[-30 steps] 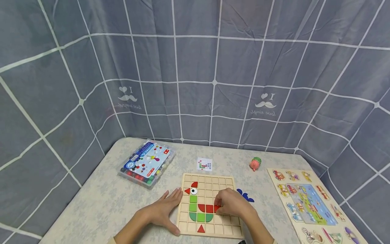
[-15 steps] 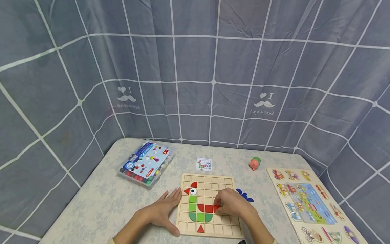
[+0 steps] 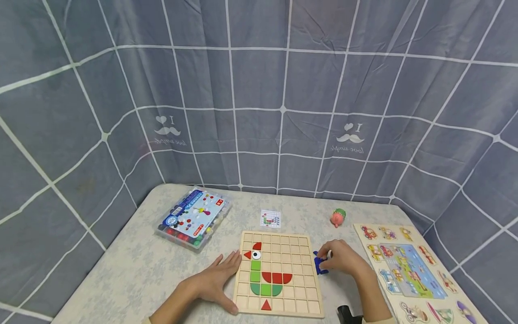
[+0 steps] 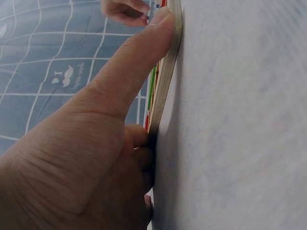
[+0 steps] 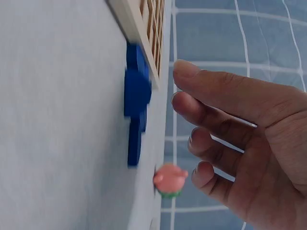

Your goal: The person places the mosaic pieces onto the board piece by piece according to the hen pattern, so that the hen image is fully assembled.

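Note:
A wooden grid board (image 3: 295, 312) bears a bird shape made of red pieces (image 3: 276, 278), green pieces (image 3: 255, 271) and a white eye piece (image 3: 256, 254). Along the board's left edge lies my left hand (image 3: 216, 282), fingers spread, with the thumb against the rim in the left wrist view. My right hand (image 3: 341, 257) is over the blue pieces (image 3: 319, 267) on the table just right of the board. In the right wrist view its loosely bent fingers (image 5: 216, 91) hold nothing, and a gap separates them from the blue pieces (image 5: 136, 96).
Behind the board lies a small picture card (image 3: 270, 218) showing a bird. A clear plastic case (image 3: 194, 218) of coloured balls is at back left. A pink-and-green toy (image 3: 337, 218) stands at back right, and a picture puzzle board (image 3: 417, 270) covers the right side.
My right hand has let go of the red piece on the board and moved right, off the board, to the blue pieces. The full red row now shows. My left hand stays put.

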{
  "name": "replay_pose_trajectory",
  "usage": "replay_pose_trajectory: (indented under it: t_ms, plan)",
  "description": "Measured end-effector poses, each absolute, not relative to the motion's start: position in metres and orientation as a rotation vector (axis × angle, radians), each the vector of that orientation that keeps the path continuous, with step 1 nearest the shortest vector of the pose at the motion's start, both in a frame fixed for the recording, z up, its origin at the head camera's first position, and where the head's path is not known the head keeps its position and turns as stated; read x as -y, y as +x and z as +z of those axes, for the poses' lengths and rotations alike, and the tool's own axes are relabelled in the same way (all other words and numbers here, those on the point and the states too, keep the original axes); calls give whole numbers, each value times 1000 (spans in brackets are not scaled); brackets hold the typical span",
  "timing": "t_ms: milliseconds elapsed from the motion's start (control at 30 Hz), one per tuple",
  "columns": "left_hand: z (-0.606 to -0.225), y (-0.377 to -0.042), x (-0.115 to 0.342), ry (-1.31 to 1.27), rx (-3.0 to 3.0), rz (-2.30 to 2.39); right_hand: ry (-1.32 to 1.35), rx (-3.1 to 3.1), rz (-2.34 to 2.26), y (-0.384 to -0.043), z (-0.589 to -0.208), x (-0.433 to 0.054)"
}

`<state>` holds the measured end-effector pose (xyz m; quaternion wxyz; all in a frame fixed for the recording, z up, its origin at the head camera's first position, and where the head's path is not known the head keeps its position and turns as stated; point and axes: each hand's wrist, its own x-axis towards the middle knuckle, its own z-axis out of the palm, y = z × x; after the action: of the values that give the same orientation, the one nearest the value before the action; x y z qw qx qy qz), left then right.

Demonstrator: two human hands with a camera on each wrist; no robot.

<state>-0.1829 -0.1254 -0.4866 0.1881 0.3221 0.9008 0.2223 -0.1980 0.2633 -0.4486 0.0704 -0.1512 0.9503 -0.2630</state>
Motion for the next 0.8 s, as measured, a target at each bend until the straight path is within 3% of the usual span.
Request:
replay_pose_trajectory:
  t_ms: [800]
  plan:
    - [-486, -183, 125, 902, -2528, 628, -398, -2766, -769, -192, -454, -275]
